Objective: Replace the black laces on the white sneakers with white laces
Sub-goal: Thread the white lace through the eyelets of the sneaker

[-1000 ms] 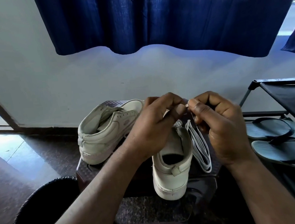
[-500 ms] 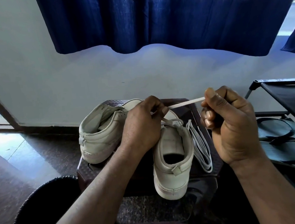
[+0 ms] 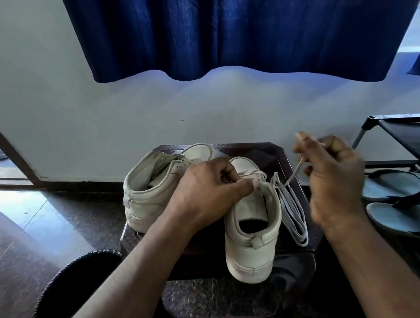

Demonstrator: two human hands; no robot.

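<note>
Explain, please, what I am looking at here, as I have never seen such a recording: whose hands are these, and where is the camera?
There is no machine here: a person works with bare hands. The single picture comes from a camera worn on their head, looking forward and down. A near sneaker and a far sneaker sit on a small dark stool, with a folded spare lace beside the nearer one. The left hand grips the near sneaker at its lacing. The right hand pinches a white lace that runs from that shoe's top. Sandals lie to the right, and a dark bin is at lower left.
</note>
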